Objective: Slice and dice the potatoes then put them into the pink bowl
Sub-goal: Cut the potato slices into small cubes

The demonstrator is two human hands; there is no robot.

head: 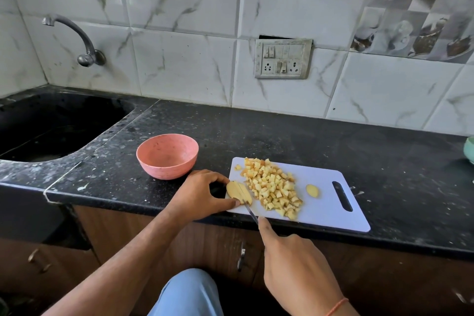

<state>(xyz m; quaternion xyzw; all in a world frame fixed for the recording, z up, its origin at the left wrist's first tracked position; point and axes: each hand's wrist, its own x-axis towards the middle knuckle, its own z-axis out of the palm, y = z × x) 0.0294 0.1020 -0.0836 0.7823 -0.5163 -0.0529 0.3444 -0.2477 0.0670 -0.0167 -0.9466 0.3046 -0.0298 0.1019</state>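
Left hand arched, pinching potato slices, right hand gripping knife, forefinger extended

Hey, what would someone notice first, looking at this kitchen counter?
The heap of diced potato on the white cutting board at the counter's front edge. At its left end, the left hand holds potato slices while the right hand works the knife. The pink bowl sits empty, left of the board.

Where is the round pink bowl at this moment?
In the head view, the round pink bowl sits empty on the black counter, left of the white cutting board and right of the sink.
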